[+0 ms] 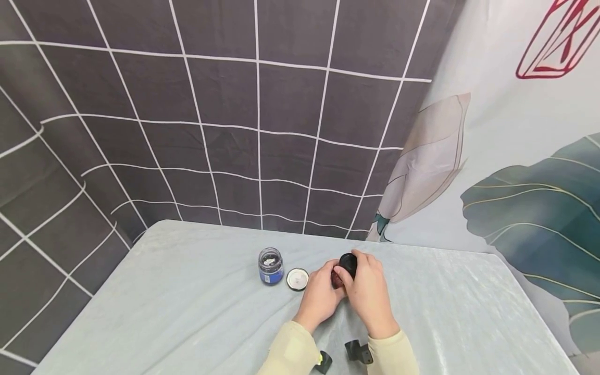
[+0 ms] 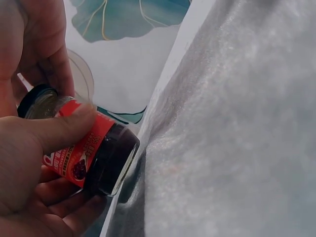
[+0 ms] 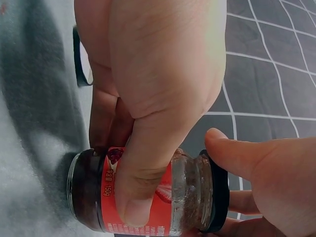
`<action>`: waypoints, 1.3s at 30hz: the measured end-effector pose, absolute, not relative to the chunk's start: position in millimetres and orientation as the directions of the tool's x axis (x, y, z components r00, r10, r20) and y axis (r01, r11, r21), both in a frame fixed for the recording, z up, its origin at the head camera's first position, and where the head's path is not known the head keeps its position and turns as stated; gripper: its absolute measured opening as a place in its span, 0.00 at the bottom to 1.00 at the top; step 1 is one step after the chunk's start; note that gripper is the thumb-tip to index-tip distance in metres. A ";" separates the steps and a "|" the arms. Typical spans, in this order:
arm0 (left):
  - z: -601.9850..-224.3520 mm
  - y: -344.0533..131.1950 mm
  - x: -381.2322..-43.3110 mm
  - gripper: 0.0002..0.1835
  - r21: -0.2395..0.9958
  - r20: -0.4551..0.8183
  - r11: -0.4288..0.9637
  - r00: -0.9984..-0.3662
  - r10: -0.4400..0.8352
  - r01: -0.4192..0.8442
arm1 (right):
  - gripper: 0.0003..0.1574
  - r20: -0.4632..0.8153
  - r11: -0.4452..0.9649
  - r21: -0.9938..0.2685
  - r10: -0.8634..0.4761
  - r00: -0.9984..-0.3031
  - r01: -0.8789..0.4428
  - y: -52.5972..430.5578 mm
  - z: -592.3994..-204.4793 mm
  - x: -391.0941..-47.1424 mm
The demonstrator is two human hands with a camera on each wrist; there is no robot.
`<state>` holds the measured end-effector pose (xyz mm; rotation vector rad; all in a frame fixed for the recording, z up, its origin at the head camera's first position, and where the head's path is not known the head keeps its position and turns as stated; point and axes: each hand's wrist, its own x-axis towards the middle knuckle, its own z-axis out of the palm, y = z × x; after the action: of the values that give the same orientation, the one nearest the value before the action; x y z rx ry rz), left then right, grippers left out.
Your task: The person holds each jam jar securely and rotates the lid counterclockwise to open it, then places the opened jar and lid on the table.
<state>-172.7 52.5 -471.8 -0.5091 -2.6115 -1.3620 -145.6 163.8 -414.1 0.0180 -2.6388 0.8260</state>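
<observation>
Both hands are together around a small glass jar [image 3: 143,195] with a red label, dark contents and a black lid [image 1: 348,263]. My left hand [image 1: 322,292] grips the jar's body, its thumb lying across the red label in both wrist views. Around the black lid, which sits on the jar's mouth, are the fingers and thumb of my right hand [image 1: 370,287]. The jar tilts close over the tabletop. Left of the hands stands an uncovered glass jar [image 1: 270,266] with a blue label. Beside it lies a loose lid [image 1: 297,279], pale inner side up.
A pale grey cloth covers the table [image 1: 197,297]. Behind it hangs a dark curtain [image 1: 229,94] with a white grid, and at the right a white cloth [image 1: 436,208] with leaf prints. Black wrist devices [image 1: 358,352] show by the sleeves.
</observation>
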 end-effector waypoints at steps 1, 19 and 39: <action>-471.1 52.6 -172.6 0.27 0.767 0.283 0.530 -0.932 0.228 0.362 | 0.32 0.355 0.827 -0.548 0.098 -0.930 -0.122 164.0 -413.7 -145.4; -461.9 51.8 -170.0 0.26 0.741 0.322 0.537 -0.915 0.242 0.403 | 0.32 0.370 0.832 -0.537 0.088 -0.925 -0.135 166.2 -407.0 -142.4; -461.3 51.7 -170.8 0.30 0.707 0.349 0.545 -0.893 0.284 0.450 | 0.31 0.365 0.831 -0.538 0.077 -0.928 -0.142 169.9 -404.7 -142.9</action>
<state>-170.8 51.7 -461.3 -0.6220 -2.5870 -1.2674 -142.9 169.9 -404.7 0.0487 -2.6376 0.8158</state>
